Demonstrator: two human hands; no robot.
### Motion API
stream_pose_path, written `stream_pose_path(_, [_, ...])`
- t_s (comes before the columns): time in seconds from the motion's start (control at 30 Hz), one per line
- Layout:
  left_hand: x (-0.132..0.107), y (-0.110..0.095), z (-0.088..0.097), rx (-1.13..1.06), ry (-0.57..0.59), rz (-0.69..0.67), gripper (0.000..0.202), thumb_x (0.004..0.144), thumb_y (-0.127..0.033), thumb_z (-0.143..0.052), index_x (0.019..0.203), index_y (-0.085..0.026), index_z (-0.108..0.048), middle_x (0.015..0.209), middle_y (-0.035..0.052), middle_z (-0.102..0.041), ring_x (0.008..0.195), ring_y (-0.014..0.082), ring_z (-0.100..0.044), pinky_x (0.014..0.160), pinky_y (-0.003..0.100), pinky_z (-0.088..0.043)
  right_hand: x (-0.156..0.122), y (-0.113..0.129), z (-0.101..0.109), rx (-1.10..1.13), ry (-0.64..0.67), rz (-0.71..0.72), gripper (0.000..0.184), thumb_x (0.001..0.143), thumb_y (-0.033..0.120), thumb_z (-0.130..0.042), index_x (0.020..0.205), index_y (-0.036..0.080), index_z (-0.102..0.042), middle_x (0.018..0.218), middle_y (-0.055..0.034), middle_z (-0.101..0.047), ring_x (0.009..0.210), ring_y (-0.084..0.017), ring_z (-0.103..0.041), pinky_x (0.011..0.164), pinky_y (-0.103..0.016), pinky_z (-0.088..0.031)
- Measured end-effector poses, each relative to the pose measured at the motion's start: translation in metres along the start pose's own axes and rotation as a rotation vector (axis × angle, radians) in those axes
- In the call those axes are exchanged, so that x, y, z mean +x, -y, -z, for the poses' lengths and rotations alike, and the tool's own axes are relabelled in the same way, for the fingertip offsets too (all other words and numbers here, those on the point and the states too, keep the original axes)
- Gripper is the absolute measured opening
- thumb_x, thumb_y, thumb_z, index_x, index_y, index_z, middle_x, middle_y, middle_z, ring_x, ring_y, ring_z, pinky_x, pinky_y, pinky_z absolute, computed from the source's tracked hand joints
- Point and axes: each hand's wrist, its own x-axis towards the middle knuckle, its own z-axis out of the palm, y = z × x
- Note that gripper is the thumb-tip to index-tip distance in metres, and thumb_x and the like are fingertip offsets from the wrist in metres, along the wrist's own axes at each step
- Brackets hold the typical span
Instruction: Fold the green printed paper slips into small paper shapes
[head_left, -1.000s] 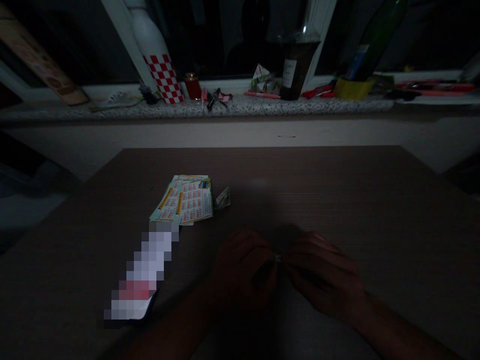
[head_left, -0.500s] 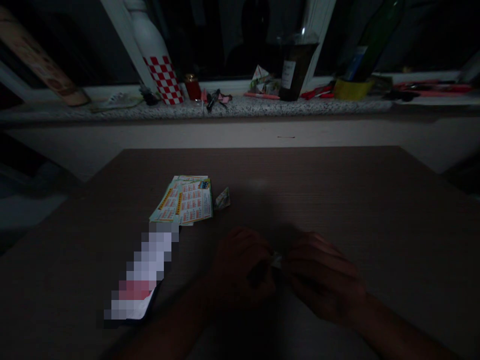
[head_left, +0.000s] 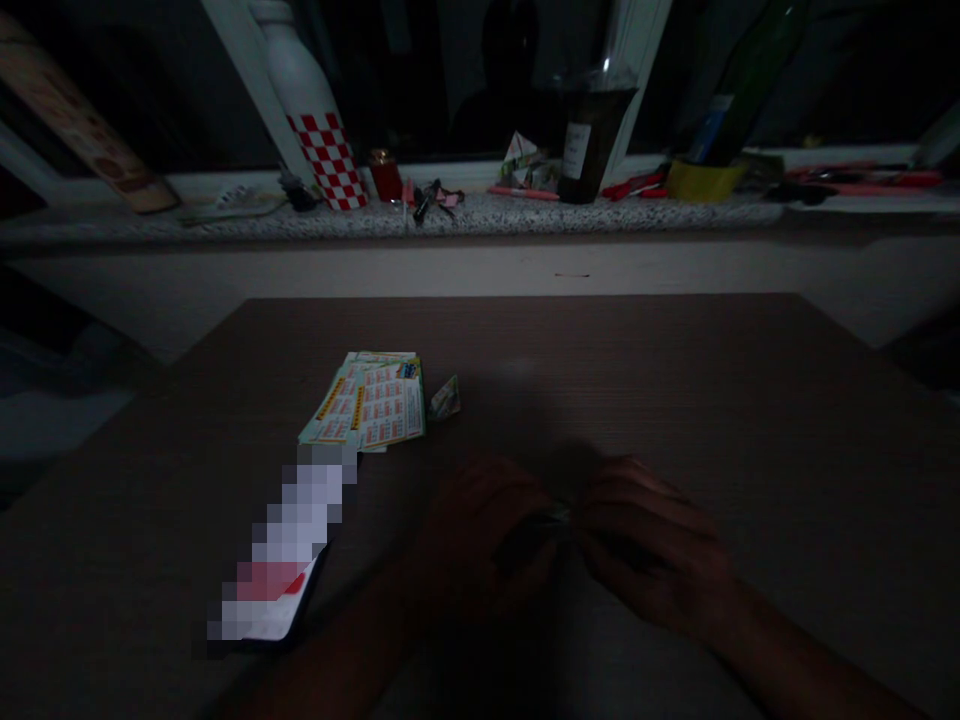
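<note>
Low over the wooden table, my left hand and my right hand face each other, fingertips pinched on a small piece of folded paper. Only a pale sliver of it shows between the fingers; its shape is hidden in the dark. A small folded paper piece with a printed pattern lies beyond my left hand. Beside it is a fanned stack of printed cards that look like lottery tickets. A lit phone, its screen mostly blurred out, lies left of my left forearm.
Along the granite windowsill stand a white bottle with red checks, a small red jar, a dark plastic cup and a green bottle in a yellow holder. Several pens and scraps lie among them. The room is dim.
Both hands have shifted slightly, and the paper between the fingertips shows as a thinner sliver. The cards, the folded piece and the phone have stayed put.
</note>
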Motion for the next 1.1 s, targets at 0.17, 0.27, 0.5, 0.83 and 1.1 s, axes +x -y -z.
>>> stream_pose_path(0.17, [-0.003, -0.002, -0.009, -0.011, 0.017, -0.047, 0.009, 0.084, -0.013, -0.057, 0.092, -0.018, -0.057, 0.084, 0.0033, -0.066, 0.078, 0.0150, -0.058, 0.075, 0.031, -0.047, 0.003, 0.003, -0.003, 0.017, 0.003, -0.001, 0.023, 0.074, 0.005, -0.063, 0.092, 0.018, -0.063, 0.074, -0.0047, -0.067, 0.073, -0.020, -0.062, 0.068, -0.040, -0.052])
stream_pose_path(0.27, [-0.004, -0.001, -0.009, -0.023, 0.024, -0.019, 0.008, 0.086, -0.014, -0.054, 0.093, -0.018, -0.057, 0.085, 0.0034, -0.065, 0.080, 0.0147, -0.058, 0.076, 0.031, -0.047, 0.004, 0.004, -0.002, 0.029, -0.009, -0.012, 0.023, 0.074, 0.006, -0.061, 0.092, 0.019, -0.063, 0.073, -0.0045, -0.066, 0.071, -0.020, -0.062, 0.066, -0.039, -0.051])
stream_pose_path(0.5, [-0.002, -0.007, -0.013, -0.023, 0.079, -0.014, 0.008, 0.083, -0.014, -0.052, 0.089, -0.017, -0.055, 0.087, 0.0066, -0.064, 0.082, 0.0177, -0.056, 0.076, 0.034, -0.047, 0.000, 0.002, -0.008, 0.017, 0.016, 0.018, 0.018, 0.070, 0.006, -0.062, 0.082, 0.019, -0.058, 0.068, -0.0031, -0.062, 0.065, -0.018, -0.058, 0.061, -0.035, -0.048])
stream_pose_path(0.83, [-0.005, -0.002, -0.022, -0.012, -0.009, -0.143, 0.012, 0.078, -0.009, -0.055, 0.086, -0.017, -0.056, 0.080, 0.0044, -0.066, 0.076, 0.0145, -0.059, 0.074, 0.029, -0.050, 0.001, 0.005, -0.010, -0.033, 0.052, 0.002, 0.020, 0.067, 0.006, -0.062, 0.078, 0.020, -0.055, 0.065, -0.0022, -0.059, 0.063, -0.017, -0.053, 0.059, -0.035, -0.044])
stream_pose_path(1.1, [-0.001, -0.007, -0.016, -0.033, -0.082, -0.159, 0.014, 0.077, -0.008, -0.056, 0.087, -0.017, -0.056, 0.078, 0.0041, -0.066, 0.074, 0.0139, -0.061, 0.072, 0.026, -0.052, 0.001, 0.005, -0.008, -0.022, 0.032, -0.018, 0.016, 0.069, 0.008, -0.061, 0.077, 0.020, -0.055, 0.064, -0.0010, -0.056, 0.061, -0.016, -0.052, 0.058, -0.033, -0.043])
